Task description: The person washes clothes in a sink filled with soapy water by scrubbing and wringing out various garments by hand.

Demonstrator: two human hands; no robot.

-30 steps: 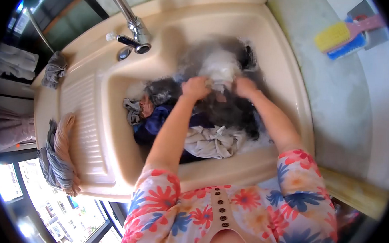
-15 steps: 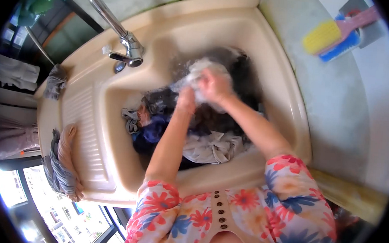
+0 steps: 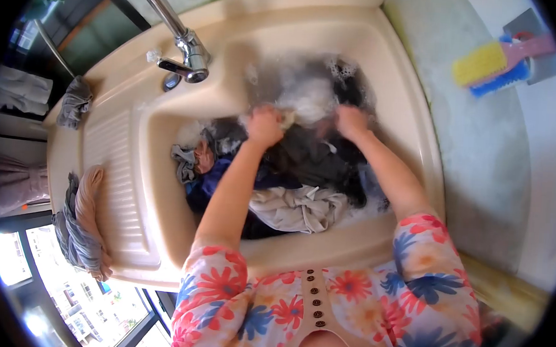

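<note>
Head view: inside the near sink rim (image 3: 299, 251) lies a beige garment (image 3: 295, 209). Beyond, fingers of the right hand (image 3: 353, 122) I cannot tell; the left hand (image 3: 266, 125) clamps sudsy, blurred white cloth (image 3: 308, 98), with room before the far wall (image 3: 306, 32).

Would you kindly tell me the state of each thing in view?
Left hand: closed on the white cloth's edge
Right hand: curled beside it, grip unclear
White cloth: wet, motion-blurred
Beige cloth: crumpled, in the sink
Sink: holding sudsy water and clothes
Faucet: no stream visible
Peach cloth: twisted
Yellow-bristled brush: hung up
</note>
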